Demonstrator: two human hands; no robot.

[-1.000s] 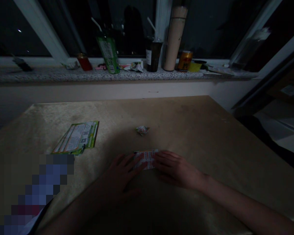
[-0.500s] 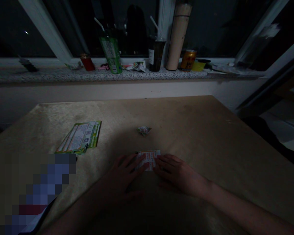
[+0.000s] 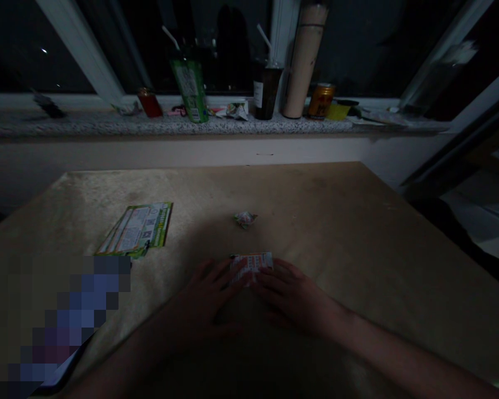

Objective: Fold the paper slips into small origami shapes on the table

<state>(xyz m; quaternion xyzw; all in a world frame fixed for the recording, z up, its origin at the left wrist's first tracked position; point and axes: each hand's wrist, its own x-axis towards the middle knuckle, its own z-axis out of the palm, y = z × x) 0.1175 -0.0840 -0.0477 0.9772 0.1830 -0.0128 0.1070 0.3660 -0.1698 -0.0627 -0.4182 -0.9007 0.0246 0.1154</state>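
A small printed sheet of paper (image 3: pixel 253 260) lies flat on the table, white with orange and blue print. My left hand (image 3: pixel 210 291) rests on its left part with the fingers spread. From the other side my right hand (image 3: pixel 289 288) lays its outstretched fingers over the lower right part of the paper. The fingers cover the paper's lower edge and sides. Just beyond it sits a little folded paper piece (image 3: pixel 245 218), white and green with raised points. Dim light makes the thumbs hard to see.
Green-edged leaflets (image 3: pixel 143 227) lie overlapped on the table (image 3: pixel 316 205) at the left, above a pixelated device (image 3: pixel 79 310). Along the granite sill (image 3: pixel 233 127) stand a green cup (image 3: pixel 191 88), a dark cup (image 3: pixel 266 91), a tall flask (image 3: pixel 305 64) and an orange can (image 3: pixel 321 101).
My right hand's fingers have slid left across the paper's lower part, closer to my left hand. My left hand stays nearly where it was. The view has shifted very slightly.
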